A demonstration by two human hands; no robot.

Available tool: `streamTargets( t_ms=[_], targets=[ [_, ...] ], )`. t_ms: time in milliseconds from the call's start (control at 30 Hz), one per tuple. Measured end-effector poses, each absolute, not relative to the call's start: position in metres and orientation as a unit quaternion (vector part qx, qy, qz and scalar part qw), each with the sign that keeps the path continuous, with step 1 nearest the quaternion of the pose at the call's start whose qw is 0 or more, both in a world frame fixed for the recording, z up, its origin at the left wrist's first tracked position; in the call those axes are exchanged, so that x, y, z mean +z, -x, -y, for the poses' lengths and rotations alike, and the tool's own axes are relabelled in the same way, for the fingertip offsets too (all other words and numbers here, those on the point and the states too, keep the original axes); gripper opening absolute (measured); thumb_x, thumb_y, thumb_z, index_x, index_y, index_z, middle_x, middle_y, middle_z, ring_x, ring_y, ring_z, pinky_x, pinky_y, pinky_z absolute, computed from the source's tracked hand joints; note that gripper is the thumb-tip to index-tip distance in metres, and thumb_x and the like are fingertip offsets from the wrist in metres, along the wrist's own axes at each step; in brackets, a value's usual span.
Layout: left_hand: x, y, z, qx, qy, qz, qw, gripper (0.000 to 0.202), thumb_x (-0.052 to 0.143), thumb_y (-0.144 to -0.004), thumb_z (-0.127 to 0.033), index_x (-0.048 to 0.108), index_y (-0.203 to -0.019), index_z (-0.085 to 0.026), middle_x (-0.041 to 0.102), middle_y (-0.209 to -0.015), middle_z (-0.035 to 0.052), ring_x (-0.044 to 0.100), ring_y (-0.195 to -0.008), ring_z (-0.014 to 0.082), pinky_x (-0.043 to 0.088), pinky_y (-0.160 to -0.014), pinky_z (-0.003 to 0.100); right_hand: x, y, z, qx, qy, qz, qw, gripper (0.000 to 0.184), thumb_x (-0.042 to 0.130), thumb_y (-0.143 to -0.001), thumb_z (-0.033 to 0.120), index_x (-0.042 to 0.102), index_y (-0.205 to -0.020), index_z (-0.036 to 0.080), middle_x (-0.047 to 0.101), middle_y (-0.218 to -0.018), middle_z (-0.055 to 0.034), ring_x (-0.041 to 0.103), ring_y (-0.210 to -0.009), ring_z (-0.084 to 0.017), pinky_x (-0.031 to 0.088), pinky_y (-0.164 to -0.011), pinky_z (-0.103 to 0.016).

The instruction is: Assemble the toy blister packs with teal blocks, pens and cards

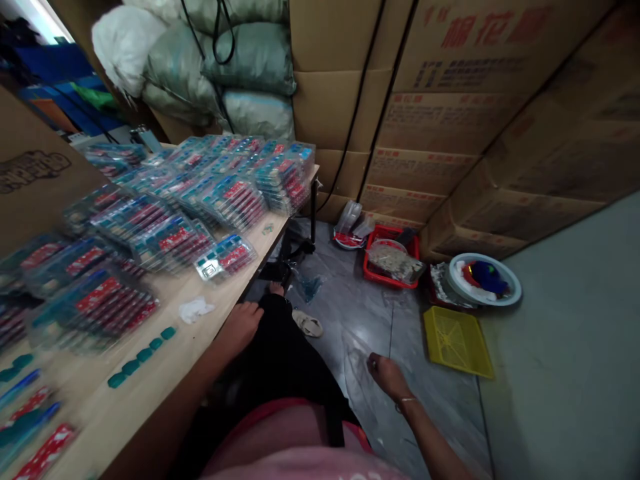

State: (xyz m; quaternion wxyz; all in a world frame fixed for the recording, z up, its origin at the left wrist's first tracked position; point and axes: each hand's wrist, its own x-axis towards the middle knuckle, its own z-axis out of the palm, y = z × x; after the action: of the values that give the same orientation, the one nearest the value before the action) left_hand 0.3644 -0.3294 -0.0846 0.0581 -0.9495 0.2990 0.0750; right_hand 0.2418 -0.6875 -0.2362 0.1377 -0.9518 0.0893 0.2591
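My left hand [244,325] lies on my dark trouser leg beside the table edge, its fingers laid over the knee and holding nothing. Out over the floor on the right, my right hand [387,375] is closed, with its fingers curled in. A thin clear plastic bag [356,363] hangs at those fingers, hard to make out against the grey floor. On the table [205,343], nearest my left hand, are a crumpled white tissue [195,310], a row of teal pieces [142,357] and a clear blister pack [225,258] with a red card.
Stacked blister packs [225,200] cover much of the table. On the floor stand a red basket [367,267], a yellow basket [457,343] and a pale basin [515,293]. Cardboard boxes [425,127] and stuffed sacks [250,57] line the back. A sandal [309,325] lies below.
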Motion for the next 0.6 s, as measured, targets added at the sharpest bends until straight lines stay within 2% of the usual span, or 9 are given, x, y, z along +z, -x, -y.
streamTargets(
  t_ms=[100,267,400,600],
  targets=[
    [-0.08,-0.372,0.324,0.093,0.936,-0.328,0.086,0.022,0.04,-0.086,-0.011,0.061,-0.092,-0.013,0.061,-0.092,0.0111,0.054,-0.088,0.0239,0.04,-0.078,0.037,-0.232,-0.233,0.701,0.258,0.95,-0.105,0.14,0.028,0.037,-0.093,0.02,0.065,-0.097,0.017,0.071,-0.093,-0.0116,0.066,-0.086,-0.018,0.033,-0.06,-0.023],
    [-0.08,-0.366,0.309,0.092,0.922,-0.368,0.072,0.026,0.035,-0.089,-0.012,0.061,-0.088,-0.013,0.059,-0.089,0.0106,0.053,-0.087,0.0223,0.038,-0.082,0.036,-0.224,-0.203,0.709,0.263,0.949,-0.114,0.132,0.026,0.039,-0.093,0.019,0.065,-0.094,0.015,0.071,-0.09,-0.0114,0.066,-0.084,-0.018,0.033,-0.059,-0.023],
    [-0.08,-0.363,0.3,0.077,0.918,-0.386,0.055,0.02,0.04,-0.088,-0.014,0.06,-0.089,-0.015,0.06,-0.092,0.0079,0.053,-0.09,0.0199,0.038,-0.086,0.032,-0.219,-0.194,0.697,0.258,0.953,-0.097,0.127,0.025,0.041,-0.092,0.016,0.066,-0.091,0.015,0.071,-0.09,-0.0116,0.067,-0.082,-0.018,0.032,-0.059,-0.023],
    [-0.08,-0.36,0.3,0.054,0.92,-0.385,0.056,0.017,0.043,-0.085,-0.014,0.06,-0.086,-0.014,0.06,-0.091,0.0098,0.054,-0.087,0.0218,0.04,-0.084,0.035,-0.214,-0.213,0.671,0.238,0.959,-0.062,0.141,0.025,0.042,-0.091,0.016,0.067,-0.092,0.015,0.071,-0.088,-0.0126,0.066,-0.085,-0.019,0.034,-0.062,-0.024]
  ],
)
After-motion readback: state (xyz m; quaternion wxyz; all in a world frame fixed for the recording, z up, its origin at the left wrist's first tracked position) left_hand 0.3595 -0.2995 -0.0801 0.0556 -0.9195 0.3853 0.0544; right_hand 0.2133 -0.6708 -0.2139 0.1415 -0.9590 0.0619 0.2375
